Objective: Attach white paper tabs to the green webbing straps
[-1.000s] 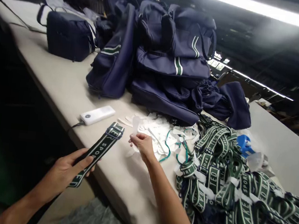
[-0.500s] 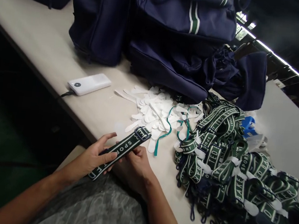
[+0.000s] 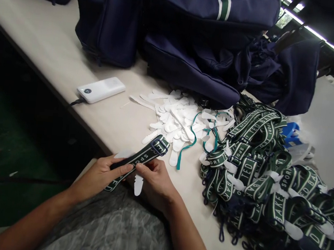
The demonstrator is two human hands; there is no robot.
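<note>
A folded dark green webbing strap [image 3: 149,153] with white lettering and a dark slider buckle [image 3: 159,145] is held over my lap at the table edge. My left hand [image 3: 100,173] is closed around its lower part, thumb on top. Against the strap's middle, my right hand [image 3: 157,177] pinches a white notched strip [image 3: 138,185], whose rounded end hangs below the thumb. A white rounded tab [image 3: 123,153] shows on the strap's far side, above my left fingers; whether it belongs to the same strip I cannot tell. Both hands' other fingertips are hidden behind the strap.
Loose white strips [image 3: 176,118] lie heaped ahead, with a teal ribbon [image 3: 189,143] beside them. Bundled straps [image 3: 252,169] pile up on the right. Navy bags [image 3: 191,4] stand at the back. A white device with a cable [image 3: 102,89] lies near the table's left edge.
The white strip's end has come into sight in front of the strap, under my right thumb. My right hand has shifted slightly left, onto the strap's front. The view has tilted a little.
</note>
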